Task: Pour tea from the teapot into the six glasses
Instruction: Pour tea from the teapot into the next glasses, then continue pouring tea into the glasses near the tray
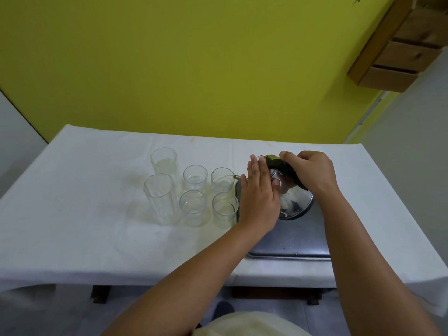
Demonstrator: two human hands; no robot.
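A shiny steel teapot [294,202] is tilted to the left over a metal tray [291,241], its spout reaching the rim of the back right short glass [221,180]. My right hand [312,173] grips the teapot's dark green handle. My left hand [260,195] lies flat against the teapot's lid side, fingers straight. Two tall faceted glasses [161,197] stand at the left, the far one [164,163] holding some pale liquid. Other short glasses [195,179], [192,207], [225,208] stand between them and the teapot.
A white cloth covers the table [97,238], which stands against a yellow-green wall. The glasses cluster near the table's middle; the tray lies at the front right. A wooden shelf unit [400,52] hangs at the upper right.
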